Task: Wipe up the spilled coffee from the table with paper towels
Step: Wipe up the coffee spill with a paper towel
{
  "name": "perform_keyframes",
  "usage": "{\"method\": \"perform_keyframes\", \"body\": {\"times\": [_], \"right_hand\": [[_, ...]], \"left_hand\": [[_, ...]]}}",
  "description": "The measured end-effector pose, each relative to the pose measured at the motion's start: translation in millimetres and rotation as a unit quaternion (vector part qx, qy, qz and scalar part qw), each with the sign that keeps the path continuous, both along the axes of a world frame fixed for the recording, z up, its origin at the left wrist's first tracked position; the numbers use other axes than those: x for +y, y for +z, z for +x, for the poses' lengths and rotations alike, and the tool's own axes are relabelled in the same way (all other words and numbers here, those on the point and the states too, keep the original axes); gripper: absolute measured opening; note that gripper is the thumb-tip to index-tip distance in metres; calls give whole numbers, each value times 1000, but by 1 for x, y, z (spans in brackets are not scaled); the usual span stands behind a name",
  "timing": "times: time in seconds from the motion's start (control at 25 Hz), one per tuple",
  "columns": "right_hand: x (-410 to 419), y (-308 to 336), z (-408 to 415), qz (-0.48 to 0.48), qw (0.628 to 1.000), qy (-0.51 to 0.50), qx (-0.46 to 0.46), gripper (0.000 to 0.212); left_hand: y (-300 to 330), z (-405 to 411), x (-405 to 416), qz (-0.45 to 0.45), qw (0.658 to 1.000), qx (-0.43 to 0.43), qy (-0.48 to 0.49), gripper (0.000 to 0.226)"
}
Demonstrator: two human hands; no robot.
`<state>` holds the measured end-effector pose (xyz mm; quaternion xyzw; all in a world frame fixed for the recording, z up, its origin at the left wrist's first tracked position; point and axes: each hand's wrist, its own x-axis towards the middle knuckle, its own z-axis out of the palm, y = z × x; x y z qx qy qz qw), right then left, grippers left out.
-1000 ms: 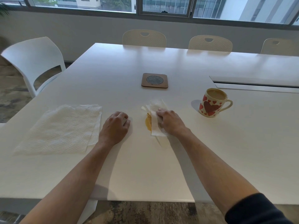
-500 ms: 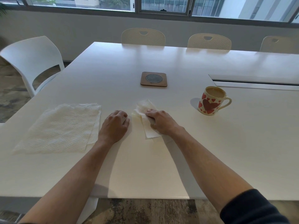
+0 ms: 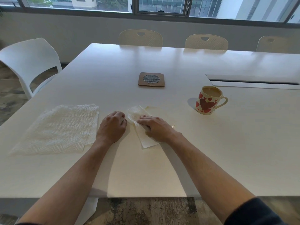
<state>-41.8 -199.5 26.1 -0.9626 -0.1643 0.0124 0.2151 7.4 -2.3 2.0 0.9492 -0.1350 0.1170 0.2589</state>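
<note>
Swept leftward across the white table (image 3: 162, 168) since a second ago: folded paper towel (image 3: 142, 137), uncovering a faint coffee smear (image 3: 153, 109). Leftmost, stacked paper towels (image 3: 58, 129). Next, left hand (image 3: 112, 127), curled, holding nothing. Right hand (image 3: 155, 127) pressing the towel flat. Farther right, heart-patterned mug (image 3: 208, 100).

A folded white paper towel (image 3: 142, 127) lies flat on the table (image 3: 211, 151), left of the mug (image 3: 208, 100). A faint pale coffee smear (image 3: 153, 109) shows between them.
</note>
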Motion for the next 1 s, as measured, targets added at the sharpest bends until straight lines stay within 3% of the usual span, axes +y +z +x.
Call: {"method": "perform_keyframes", "body": {"times": [0.24,0.48,0.72,0.88,1.0], "right_hand": [[-6,0,-14,18,1000,5,-11,31],[-23,-10,-25,-6,999,15,-38,22],[-44,-13,-44,-100,985,-67,-125,20],[-43,-5,-48,-77,991,-61,-87,21],[-40,6,-48,-69,993,-89,-19,38]], "left_hand": [[-9,10,3,67,997,18,-16,33],[-9,18,18,101,993,54,-29,50],[-10,15,22,95,994,48,-13,54],[-10,14,21,82,996,40,-6,53],[-11,13,21,76,997,33,-5,52]]}}
